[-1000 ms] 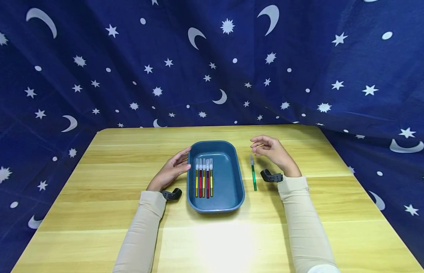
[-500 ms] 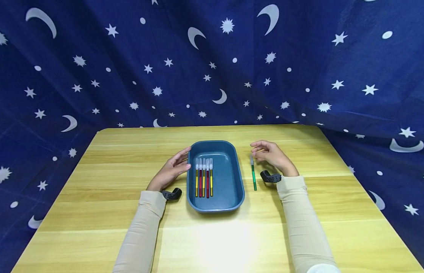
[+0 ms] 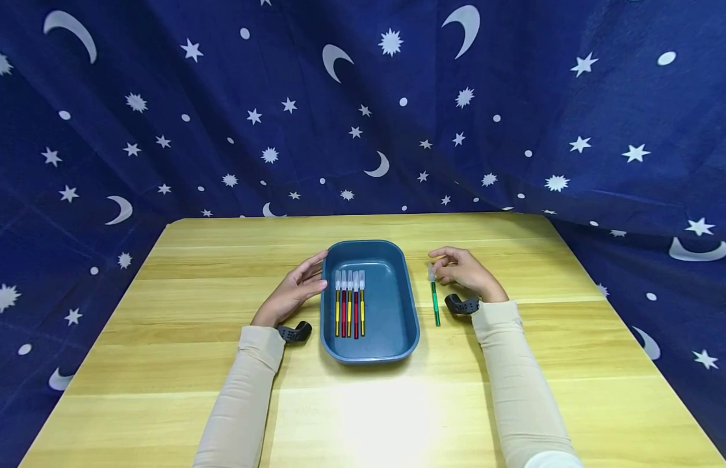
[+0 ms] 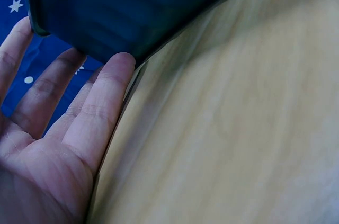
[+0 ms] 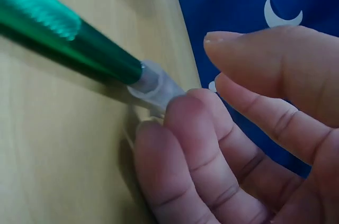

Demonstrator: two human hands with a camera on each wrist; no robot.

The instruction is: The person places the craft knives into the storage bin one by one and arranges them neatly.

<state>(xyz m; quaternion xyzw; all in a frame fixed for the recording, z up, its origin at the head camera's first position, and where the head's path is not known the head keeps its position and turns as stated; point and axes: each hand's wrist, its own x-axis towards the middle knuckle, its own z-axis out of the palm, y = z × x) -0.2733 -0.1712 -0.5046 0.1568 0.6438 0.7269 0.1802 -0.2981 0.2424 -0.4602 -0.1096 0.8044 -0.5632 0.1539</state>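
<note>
A green hobby knife (image 3: 435, 304) with a knurled metal handle and a clear cap lies on the table, right of a blue tray (image 3: 406, 305). My right hand (image 3: 463, 270) is at its capped end. In the right wrist view, bent fingers (image 5: 193, 134) meet the cap (image 5: 161, 89), while the thumb stands apart from them. Inside the tray, several capped hobby knives (image 3: 350, 305) with yellow and red handles lie side by side on the left. My left hand (image 3: 292, 289) rests against the tray's left side, its extended fingers (image 4: 98, 105) touching the outer wall.
The wooden table (image 3: 222, 370) carries the tray near its middle. A dark blue curtain (image 3: 363, 97) with moons and stars hangs behind the table and at both sides. Black wrist cameras (image 3: 295, 333) sit at both cuffs.
My right hand has come slightly nearer to me, its fingers drawing down onto the green hobby knife's cap. The left hand, the tray and the knives keep their places.
</note>
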